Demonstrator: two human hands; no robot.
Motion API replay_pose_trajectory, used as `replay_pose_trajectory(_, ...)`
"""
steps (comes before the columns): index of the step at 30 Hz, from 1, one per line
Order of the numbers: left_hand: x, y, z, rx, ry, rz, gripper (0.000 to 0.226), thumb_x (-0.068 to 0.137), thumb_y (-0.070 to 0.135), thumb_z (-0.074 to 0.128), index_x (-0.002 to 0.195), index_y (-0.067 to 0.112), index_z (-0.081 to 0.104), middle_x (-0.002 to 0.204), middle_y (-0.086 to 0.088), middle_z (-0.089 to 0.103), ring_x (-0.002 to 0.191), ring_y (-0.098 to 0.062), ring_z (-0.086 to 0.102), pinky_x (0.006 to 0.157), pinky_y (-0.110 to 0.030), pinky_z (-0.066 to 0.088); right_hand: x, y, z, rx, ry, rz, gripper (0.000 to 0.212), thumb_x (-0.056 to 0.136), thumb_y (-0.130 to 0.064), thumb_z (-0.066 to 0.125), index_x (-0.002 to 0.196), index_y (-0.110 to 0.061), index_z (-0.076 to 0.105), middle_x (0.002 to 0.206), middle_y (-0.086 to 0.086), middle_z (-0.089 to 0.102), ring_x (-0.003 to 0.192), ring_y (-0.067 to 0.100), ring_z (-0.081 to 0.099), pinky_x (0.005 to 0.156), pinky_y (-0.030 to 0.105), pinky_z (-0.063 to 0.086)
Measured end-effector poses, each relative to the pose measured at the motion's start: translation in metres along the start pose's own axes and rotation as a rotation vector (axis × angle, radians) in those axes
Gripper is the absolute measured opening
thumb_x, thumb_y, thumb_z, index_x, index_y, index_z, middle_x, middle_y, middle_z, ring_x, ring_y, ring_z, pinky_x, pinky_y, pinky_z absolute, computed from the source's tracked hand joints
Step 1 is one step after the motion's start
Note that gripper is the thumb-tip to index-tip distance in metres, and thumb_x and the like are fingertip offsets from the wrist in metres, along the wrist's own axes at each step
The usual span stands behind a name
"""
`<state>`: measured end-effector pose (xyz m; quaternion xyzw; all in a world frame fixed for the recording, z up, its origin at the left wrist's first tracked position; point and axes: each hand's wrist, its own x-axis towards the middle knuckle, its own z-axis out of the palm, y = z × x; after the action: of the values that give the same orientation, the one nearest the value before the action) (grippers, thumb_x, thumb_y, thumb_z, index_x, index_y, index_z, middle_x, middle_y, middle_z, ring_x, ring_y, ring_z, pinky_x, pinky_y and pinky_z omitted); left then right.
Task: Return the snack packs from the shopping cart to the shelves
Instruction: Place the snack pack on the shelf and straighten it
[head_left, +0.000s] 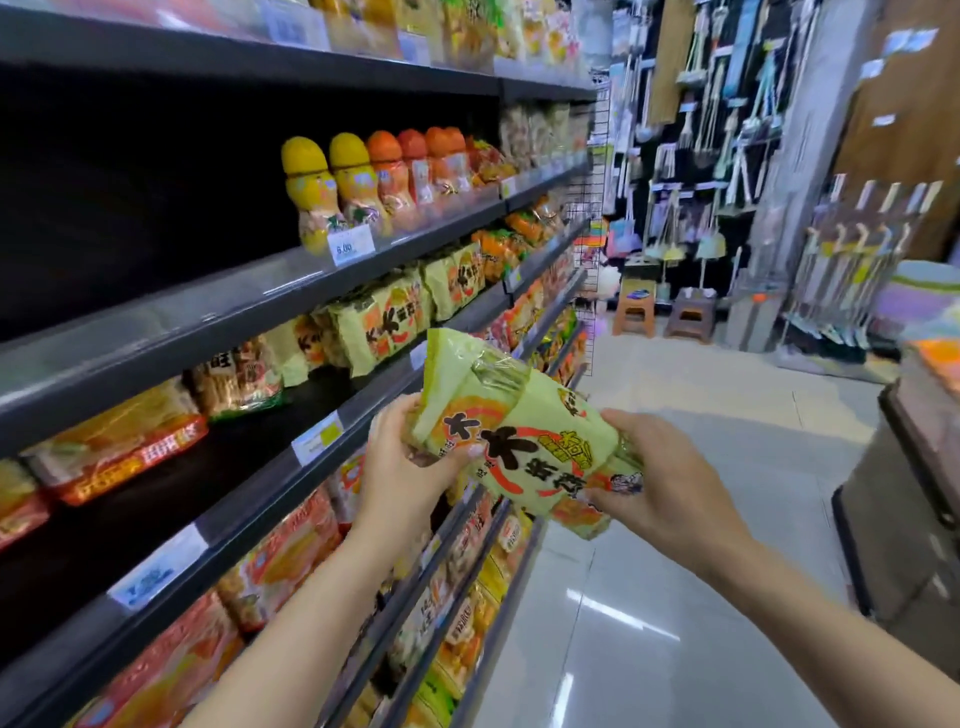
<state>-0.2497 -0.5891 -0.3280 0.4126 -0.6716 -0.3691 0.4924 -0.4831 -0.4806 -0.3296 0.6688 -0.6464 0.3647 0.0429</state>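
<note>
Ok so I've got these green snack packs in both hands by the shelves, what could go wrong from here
1. The green snack packs look like two overlapped; the left hand and right hand grip opposite ends, so one could slip out.
2. The matching green packs on the shelf already lean crowded; pushing more in might topple them.
3. The orange packs sit one shelf lower, so misplacing is easy.

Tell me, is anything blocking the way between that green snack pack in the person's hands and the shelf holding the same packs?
Nothing visible does. The green snack pack, held by the left hand and right hand, hangs in open air just in front of the matching packs on the shelf.
</note>
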Motion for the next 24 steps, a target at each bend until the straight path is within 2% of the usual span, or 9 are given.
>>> replay_pose_trajectory(3, 0.038, -0.012, 0.006, 0.035, 0.034, -0.001, 0.059, 0.055, 0.060, 0.085, 0.095, 0.074, 0.043, 0.136, 0.005, 0.046, 0.113, -0.012, 0.058, 0.091, -0.038, 0.054, 0.043, 0.021, 0.017, -0.019, 0.020, -0.038, 0.075, 0.067, -0.036, 0.084, 0.132, -0.020, 0.052, 0.115, -0.002, 0.058, 0.105, 0.018, 0.049, 0.085, 0.032, 0.042)
replay_pose_trajectory(5, 0.059, -0.019, 0.010, 0.100, 0.053, 0.001, 0.057, 0.055, 0.064, 0.080, 0.098, 0.071, 0.044, 0.140, 0.010, 0.038, 0.119, -0.011, 0.053, 0.095, -0.040, 0.052, 0.067, 0.035, 0.028, -0.020, 0.018, -0.056, 0.074, 0.066, -0.036, 0.085, 0.131, -0.019, 0.053, 0.114, -0.001, 0.058, 0.104, 0.018, 0.049, 0.084, 0.034, 0.043)
replay_pose_trajectory(8, 0.087, -0.027, 0.015, 0.221, 0.113, 0.019, 0.069, 0.058, 0.066, 0.074, 0.119, 0.045, 0.050, 0.150, 0.013, 0.025, 0.138, -0.008, 0.029, 0.109, -0.036, 0.036, 0.102, 0.053, 0.041, -0.023, 0.022, -0.116, 0.075, 0.065, -0.036, 0.085, 0.131, -0.019, 0.054, 0.115, 0.000, 0.059, 0.104, 0.019, 0.050, 0.085, 0.037, 0.046)
replay_pose_trajectory(10, 0.107, -0.035, 0.017, 0.269, 0.154, 0.046, 0.074, 0.063, 0.062, 0.074, 0.125, 0.031, 0.051, 0.152, 0.012, 0.024, 0.140, -0.006, 0.022, 0.106, -0.027, 0.028, 0.128, 0.065, 0.051, -0.028, 0.054, -0.193, 0.076, 0.062, -0.031, 0.088, 0.129, -0.015, 0.056, 0.114, 0.004, 0.061, 0.102, 0.019, 0.049, 0.083, 0.039, 0.047)
replay_pose_trajectory(14, 0.142, -0.045, 0.028, 0.270, 0.230, -0.034, 0.069, 0.069, 0.051, 0.079, 0.129, 0.032, 0.050, 0.132, 0.010, 0.045, 0.116, -0.002, 0.043, 0.098, -0.026, 0.038, 0.183, 0.094, 0.074, -0.030, 0.080, -0.322, 0.078, 0.060, -0.029, 0.089, 0.129, -0.013, 0.056, 0.114, 0.006, 0.063, 0.104, 0.019, 0.049, 0.083, 0.038, 0.045)
replay_pose_trajectory(16, 0.161, -0.051, 0.035, 0.304, 0.286, -0.036, 0.060, 0.068, 0.057, 0.077, 0.119, 0.042, 0.051, 0.119, 0.020, 0.048, 0.122, -0.010, 0.043, 0.103, -0.040, 0.042, 0.212, 0.111, 0.086, -0.017, 0.077, -0.366, 0.080, 0.061, -0.032, 0.088, 0.132, -0.015, 0.054, 0.117, 0.003, 0.063, 0.107, 0.020, 0.050, 0.085, 0.038, 0.044)
replay_pose_trajectory(18, 0.179, -0.057, 0.041, 0.367, 0.330, -0.030, 0.054, 0.067, 0.064, 0.073, 0.112, 0.048, 0.049, 0.108, 0.036, 0.042, 0.129, -0.015, 0.036, 0.106, -0.046, 0.038, 0.243, 0.126, 0.099, 0.021, 0.069, -0.401, 0.083, 0.060, -0.034, 0.088, 0.133, -0.015, 0.052, 0.118, 0.002, 0.063, 0.108, 0.019, 0.050, 0.087, 0.037, 0.042)
replay_pose_trajectory(21, 0.205, -0.061, 0.050, 0.486, 0.391, -0.032, 0.064, 0.064, 0.070, 0.071, 0.116, 0.036, 0.054, 0.107, 0.027, 0.047, 0.121, -0.013, 0.038, 0.100, -0.043, 0.041, 0.291, 0.148, 0.115, 0.068, 0.023, -0.478, 0.081, 0.062, -0.038, 0.086, 0.132, -0.016, 0.052, 0.118, -0.001, 0.063, 0.109, 0.019, 0.053, 0.090, 0.035, 0.041)
replay_pose_trajectory(24, 0.227, -0.062, 0.056, 0.487, 0.444, -0.116, 0.057, 0.061, 0.065, 0.076, 0.107, 0.040, 0.055, 0.106, 0.021, 0.054, 0.109, -0.011, 0.050, 0.088, -0.033, 0.046, 0.336, 0.167, 0.132, 0.098, -0.027, -0.577, 0.076, 0.064, -0.040, 0.084, 0.130, -0.018, 0.053, 0.119, -0.005, 0.061, 0.112, 0.018, 0.054, 0.093, 0.030, 0.036)
